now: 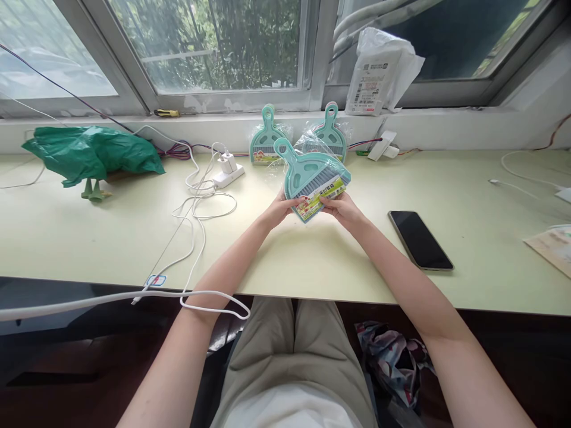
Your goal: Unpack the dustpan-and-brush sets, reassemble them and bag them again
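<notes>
A turquoise dustpan and brush set (pixel 310 169) in clear wrap is held up over the desk, tilted with its handle to the upper left. My left hand (pixel 281 209) grips its lower left edge, thumb across the front. On its lower right side my right hand (pixel 341 208) is closed too, thumb on the green and white label. Fingers behind the set are hidden. Two similar wrapped sets stand against the wall behind it, one at left (pixel 267 139) and one at right (pixel 331 134), the latter partly covered.
White cables (pixel 196 217) and a power strip (pixel 229 175) lie left of my hands, near a green plastic bag (pixel 93 151). At right rests a black phone (pixel 420 239). A white package (pixel 375 77) and a screwdriver (pixel 166 113) sit on the windowsill.
</notes>
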Demonstrator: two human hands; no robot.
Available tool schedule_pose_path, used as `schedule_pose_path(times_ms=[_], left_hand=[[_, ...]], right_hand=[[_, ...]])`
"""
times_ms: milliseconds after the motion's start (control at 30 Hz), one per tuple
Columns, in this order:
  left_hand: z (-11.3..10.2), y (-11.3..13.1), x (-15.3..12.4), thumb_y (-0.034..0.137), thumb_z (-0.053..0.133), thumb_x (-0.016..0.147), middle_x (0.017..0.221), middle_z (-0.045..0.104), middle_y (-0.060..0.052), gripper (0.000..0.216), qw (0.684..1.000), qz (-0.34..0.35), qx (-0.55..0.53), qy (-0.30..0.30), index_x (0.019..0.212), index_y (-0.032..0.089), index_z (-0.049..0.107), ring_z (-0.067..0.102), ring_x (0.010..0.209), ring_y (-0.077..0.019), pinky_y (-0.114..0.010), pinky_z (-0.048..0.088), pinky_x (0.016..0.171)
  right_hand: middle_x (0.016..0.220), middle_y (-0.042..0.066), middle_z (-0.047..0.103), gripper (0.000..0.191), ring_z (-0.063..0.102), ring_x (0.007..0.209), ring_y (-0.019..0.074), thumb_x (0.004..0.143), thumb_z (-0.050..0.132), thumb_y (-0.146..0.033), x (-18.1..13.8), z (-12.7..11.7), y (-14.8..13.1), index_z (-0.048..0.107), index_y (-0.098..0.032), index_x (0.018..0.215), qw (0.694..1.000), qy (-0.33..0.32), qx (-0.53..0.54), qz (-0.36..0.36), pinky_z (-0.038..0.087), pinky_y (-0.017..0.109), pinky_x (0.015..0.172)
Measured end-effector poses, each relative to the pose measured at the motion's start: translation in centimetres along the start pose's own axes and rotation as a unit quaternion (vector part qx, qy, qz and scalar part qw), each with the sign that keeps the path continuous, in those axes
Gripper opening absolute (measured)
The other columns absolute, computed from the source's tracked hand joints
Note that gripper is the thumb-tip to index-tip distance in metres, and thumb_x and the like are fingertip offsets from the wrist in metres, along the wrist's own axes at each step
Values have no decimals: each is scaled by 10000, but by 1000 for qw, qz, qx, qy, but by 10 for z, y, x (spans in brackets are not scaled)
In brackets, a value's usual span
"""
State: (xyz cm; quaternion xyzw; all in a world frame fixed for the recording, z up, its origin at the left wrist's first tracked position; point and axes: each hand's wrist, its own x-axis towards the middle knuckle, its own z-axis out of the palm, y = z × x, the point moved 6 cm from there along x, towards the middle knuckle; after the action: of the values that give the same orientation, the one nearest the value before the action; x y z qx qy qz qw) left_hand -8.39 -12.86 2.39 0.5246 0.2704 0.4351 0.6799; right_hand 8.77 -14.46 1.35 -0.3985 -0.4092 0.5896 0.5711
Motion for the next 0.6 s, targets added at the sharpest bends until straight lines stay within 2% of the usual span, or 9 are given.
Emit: schedule_pose_path(times_ms=[200,333,467,600], left_hand=[[-1,-3,0,255,827,599,1101,702,-30,846,1000,5,2,16,1358,294,453,656,1047,-264,-436,493,934],[-5,-1,1,238,814,603,1079,707,-22,815,1000,6,8,30,1339,283,465,659,1044,-259,-431,486,943],[-9,3,3,215,799,617,1072,707,-20,790,999,15,8,36,1333,273,467,663,1046,-251,-423,481,954],[-5,2,3,241,809,623,1105,700,-21,793,999,24,9,37,1336,279,465,651,1087,-251,-429,472,985]], right_hand=[[990,68,761,415,721,944,267,593,881,-252,-2,0,1,663,-191,940,1000,26,-3,5,570,509,943],[1042,44,751,351,717,984,239,673,827,-288,-5,6,5,643,-218,964,1000,23,11,-11,566,458,973],[1096,48,739,411,689,1071,251,609,859,-234,-5,9,7,645,-212,960,1000,0,20,-22,552,449,1002],[1051,46,748,410,678,1094,269,558,879,-207,-4,7,7,653,-206,900,998,29,34,-34,553,465,1002]])
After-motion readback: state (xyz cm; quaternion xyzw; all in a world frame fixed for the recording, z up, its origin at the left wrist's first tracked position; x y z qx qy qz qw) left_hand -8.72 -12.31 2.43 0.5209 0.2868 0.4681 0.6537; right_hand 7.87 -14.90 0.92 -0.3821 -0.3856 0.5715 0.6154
